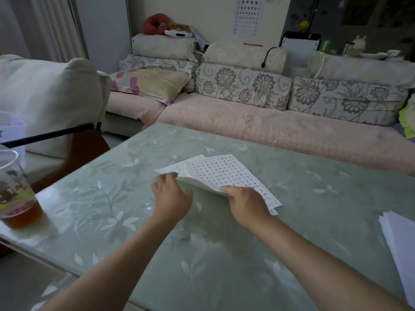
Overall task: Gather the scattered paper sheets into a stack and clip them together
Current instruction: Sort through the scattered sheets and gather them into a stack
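A few white paper sheets (pixel 221 172) with printed grids of handwritten characters lie overlapped in the middle of the pale green table (pixel 314 194). The near edge of the pile is lifted off the table. My left hand (pixel 171 197) grips that edge at its left corner, fingers curled under the paper. My right hand (pixel 246 202) pinches the same edge further right, thumb on top. A second stack of blank white sheets (pixel 400 248) lies at the table's right edge, apart from both hands. No clip is visible.
A clear plastic cup (pixel 15 196) of brown tea stands at the table's left edge. Beyond the table's far edge runs a pink-covered sofa (pixel 280 129) with floral cushions. A black rod (pixel 49 135) crosses above the left corner.
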Available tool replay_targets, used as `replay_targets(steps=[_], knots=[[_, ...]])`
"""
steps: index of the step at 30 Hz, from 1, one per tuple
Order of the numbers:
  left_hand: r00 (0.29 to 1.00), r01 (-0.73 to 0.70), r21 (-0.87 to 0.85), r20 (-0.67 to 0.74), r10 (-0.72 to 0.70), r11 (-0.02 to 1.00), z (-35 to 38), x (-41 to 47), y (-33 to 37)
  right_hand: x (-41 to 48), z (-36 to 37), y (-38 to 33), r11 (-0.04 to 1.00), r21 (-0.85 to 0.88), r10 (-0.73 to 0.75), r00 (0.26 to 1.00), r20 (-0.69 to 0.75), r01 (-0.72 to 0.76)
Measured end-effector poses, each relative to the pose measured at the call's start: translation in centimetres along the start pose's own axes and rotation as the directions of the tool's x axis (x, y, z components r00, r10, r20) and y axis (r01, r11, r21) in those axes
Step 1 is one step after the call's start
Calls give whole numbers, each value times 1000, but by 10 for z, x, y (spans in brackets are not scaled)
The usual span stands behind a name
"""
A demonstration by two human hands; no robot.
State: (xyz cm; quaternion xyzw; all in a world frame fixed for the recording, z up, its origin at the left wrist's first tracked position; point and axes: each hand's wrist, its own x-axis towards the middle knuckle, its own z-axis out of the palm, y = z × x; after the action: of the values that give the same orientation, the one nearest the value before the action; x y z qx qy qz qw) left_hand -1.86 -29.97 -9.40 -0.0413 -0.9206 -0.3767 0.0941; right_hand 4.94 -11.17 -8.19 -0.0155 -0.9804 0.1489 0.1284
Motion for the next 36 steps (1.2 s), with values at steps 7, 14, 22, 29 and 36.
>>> replay_targets(steps=[7, 14, 22, 29, 36], knots=[[738, 672, -622, 606, -298, 401, -20, -4, 29, -18, -3, 0, 964, 59, -265, 953, 147, 259], [762, 614, -383, 516, -392, 690, -11, -5, 29, -31, -15, -5, 966, 251, -182, 850, 495, 61], [880, 408, -565, 453, -143, 717, -31, 5, 40, -18, -54, 38, 901, 381, 272, 954, -123, -208], [863, 269, -640, 493, 115, 720, -35, -10, 75, -30, -96, 71, 600, 744, 438, 899, 2, -294], [895, 200, -747, 403, 192, 634, -23, -37, 129, -62, -134, 75, 659, 741, 450, 858, -248, -131]])
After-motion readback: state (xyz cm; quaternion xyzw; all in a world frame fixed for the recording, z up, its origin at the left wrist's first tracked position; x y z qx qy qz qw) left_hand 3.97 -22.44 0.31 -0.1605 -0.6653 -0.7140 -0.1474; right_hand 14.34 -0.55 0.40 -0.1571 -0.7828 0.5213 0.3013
